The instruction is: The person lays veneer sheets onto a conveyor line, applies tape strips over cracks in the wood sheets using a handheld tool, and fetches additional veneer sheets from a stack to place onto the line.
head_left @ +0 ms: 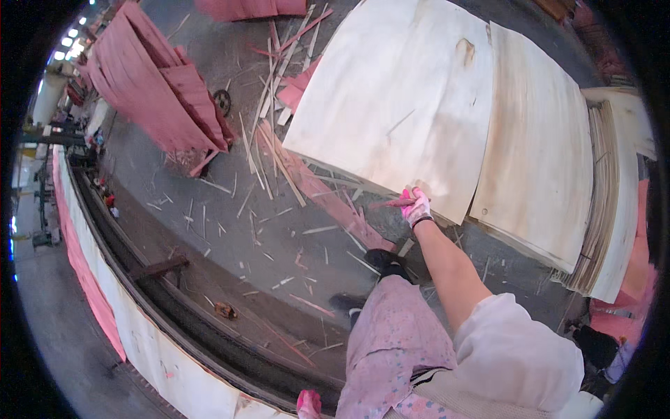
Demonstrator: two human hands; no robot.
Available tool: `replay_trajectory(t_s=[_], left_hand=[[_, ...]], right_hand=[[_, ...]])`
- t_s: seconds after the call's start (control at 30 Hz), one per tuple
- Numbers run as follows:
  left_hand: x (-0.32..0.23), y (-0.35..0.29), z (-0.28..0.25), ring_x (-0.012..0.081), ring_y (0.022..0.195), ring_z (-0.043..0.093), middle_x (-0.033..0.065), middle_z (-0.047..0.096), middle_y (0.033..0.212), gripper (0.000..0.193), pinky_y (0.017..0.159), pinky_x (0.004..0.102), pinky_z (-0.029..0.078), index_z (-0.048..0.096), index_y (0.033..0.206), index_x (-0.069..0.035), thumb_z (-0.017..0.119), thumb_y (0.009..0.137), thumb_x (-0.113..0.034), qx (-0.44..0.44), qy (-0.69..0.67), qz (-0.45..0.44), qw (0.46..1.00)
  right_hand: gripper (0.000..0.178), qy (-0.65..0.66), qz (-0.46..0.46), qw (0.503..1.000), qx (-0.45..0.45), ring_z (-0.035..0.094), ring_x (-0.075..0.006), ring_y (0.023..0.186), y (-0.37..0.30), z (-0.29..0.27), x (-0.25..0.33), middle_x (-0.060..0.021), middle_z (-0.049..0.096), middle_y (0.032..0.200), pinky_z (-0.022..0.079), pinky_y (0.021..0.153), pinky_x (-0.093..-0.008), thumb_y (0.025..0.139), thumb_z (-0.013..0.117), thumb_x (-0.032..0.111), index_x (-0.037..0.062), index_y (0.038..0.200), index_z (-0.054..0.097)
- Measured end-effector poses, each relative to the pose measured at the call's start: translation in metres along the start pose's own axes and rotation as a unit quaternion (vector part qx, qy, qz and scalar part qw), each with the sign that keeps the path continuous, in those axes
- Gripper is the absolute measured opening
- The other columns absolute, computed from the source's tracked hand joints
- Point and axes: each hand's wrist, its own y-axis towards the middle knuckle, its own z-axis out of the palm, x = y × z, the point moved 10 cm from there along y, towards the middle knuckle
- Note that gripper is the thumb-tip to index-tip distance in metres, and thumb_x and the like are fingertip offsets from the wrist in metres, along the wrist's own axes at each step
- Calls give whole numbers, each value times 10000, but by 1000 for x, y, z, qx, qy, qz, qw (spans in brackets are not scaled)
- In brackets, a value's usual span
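Note:
My right hand (417, 204), in a pink and white glove, is closed around a thin reddish-brown piece (392, 204) that looks like a scrap strip. It is at the near edge of a stack of pale wood veneer sheets (391, 91); whether it touches the stack I cannot tell. At the lower edge of the picture, my left hand (308, 403) shows only in part, in a pink glove, with its fingers unclear. Beside it runs a long white sheet (160, 349) along a dark rail.
Pink-stained veneer bundles (150, 84) stand at the far left. A second pale stack (534, 140) adjoins the first at right. Narrow wood scraps (269, 160) and a long pink strip (324, 192) litter the floor near my feet. A dark rail frame (188, 318) runs along the left.

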Motion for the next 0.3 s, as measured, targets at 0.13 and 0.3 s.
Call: replay_trajectory(t_s=[0.13,0.3], left_hand=[[-28,-8,42,201,1018,563,56,604,1126,389,823,352,479,538,1220,-116,600,885,-304,68,40,67,995],[-100,18,126,293,857,638,78,649,1023,434,689,407,516,530,1208,-132,625,841,-343,150,180,184,954]], right_hand=[[481,233,72,967,-76,525,-216,685,-9,-13,-2,-91,582,905,485,578,-349,826,631,412,92,1110,411],[546,180,104,977,52,548,-219,711,-45,-2,6,-69,587,806,493,665,-337,784,639,517,68,1018,432]])
